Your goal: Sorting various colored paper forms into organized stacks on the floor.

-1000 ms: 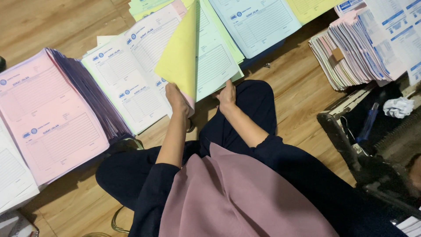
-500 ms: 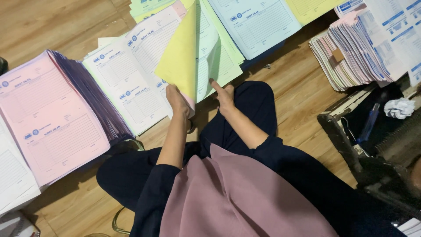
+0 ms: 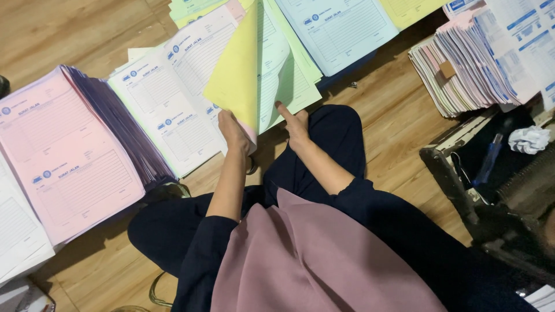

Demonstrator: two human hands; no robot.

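Left hand: the left hand (image 3: 234, 130) pinches the lower corner of a yellow sheet (image 3: 234, 81), thumb and fingers clamped on it, with a sliver of pink paper showing under the grip.
Yellow sheet: it stands lifted off the pile, curling upright, its printed side turned away from the person.
Right hand: the right hand (image 3: 296, 120) grips nothing; it lies flat with the forefinger stretched out, its tip pressing the bottom edge of the pale green sheet (image 3: 283, 69) uncovered beneath the yellow one.
Pale green sheet: it lies on the wooden floor (image 3: 69, 34) just ahead of the person's knees, at the near edge of the row of piles.
White forms: a stack of white forms (image 3: 167, 110) lies just left of the left hand, touching the lifted sheet's pile.
Pink stack: a thick stack of pink forms (image 3: 63, 156) sits farther left, its purple-edged side facing the white forms.
Blue forms: a pile of blue forms (image 3: 341, 29) lies beyond the right hand, toward the far edge of the floor.
Fanned bundle: a mixed bundle of sheets (image 3: 462, 75) sits well apart at the far right.
Dark case: a dark case (image 3: 462, 173) stands at the right, holding a crumpled white paper ball (image 3: 529, 138).
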